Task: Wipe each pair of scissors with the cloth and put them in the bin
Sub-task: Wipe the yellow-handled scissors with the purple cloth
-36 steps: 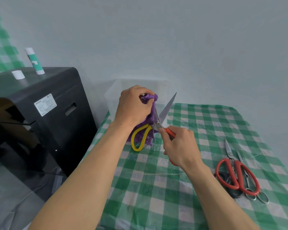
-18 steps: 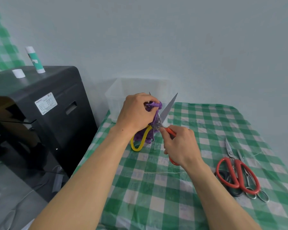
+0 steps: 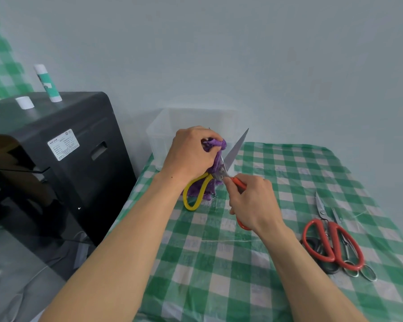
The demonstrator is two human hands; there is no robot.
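Scissors (image 3: 234,152), one pair, one handle yellow and the other orange, held over the far left part of the table (image 3: 289,173), just in front of the bin (image 3: 163,135). We note the blades spread apart. One bare blade points up and away. The other is wrapped in the cloth (image 3: 215,145).

Cloth, purple, bunched. It hangs from the grip down behind the yellow handle loop. Whether its lower edge touches the table, we cannot tell.

Left hand (image 3: 191,156): fingers curled tight round the cloth and the blade inside it, knuckles towards us.

Right hand (image 3: 254,203): fingers closed round the orange handle, of which only the two ends show (the rest is hidden in the fist).

Bin, clear plastic, at the far left corner of the table, against the wall. We cannot make out what lies inside it.

Table, covered in green and white check.

Further scissors, a heap near the right edge, well apart from both hands:
- red-handled scissors (image 3: 333,240), on top, blades pointing away
- small steel scissors (image 3: 336,214), just beside them, ring handles nearest us
- black-handled scissors (image 3: 330,267), mostly hidden beneath

Black machine (image 3: 56,126), beside the left edge of the table. On its top we list a green and white glue stick (image 3: 47,83), upright, and a white cap (image 3: 25,102) near it.
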